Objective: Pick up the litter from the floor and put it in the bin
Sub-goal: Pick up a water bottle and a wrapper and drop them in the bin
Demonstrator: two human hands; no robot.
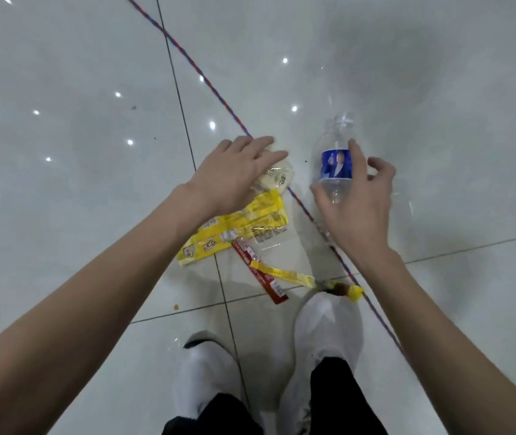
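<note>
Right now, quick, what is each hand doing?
Left hand: open, fingers straight over the crumpled pale wrapper.
Right hand: open, fingers spread around the plastic water bottle.

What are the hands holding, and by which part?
The right hand spans the clear bottle at its blue label, but a firm grip cannot be told. The left hand lies straight-fingered over a pale wrapper, not gripping it.

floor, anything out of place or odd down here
Yes. On the floor a clear bottle lies on its side, yellow wrappers and a red wrapper lie strewn near it, and a red-blue cord runs slantwise across the tiles.
</note>
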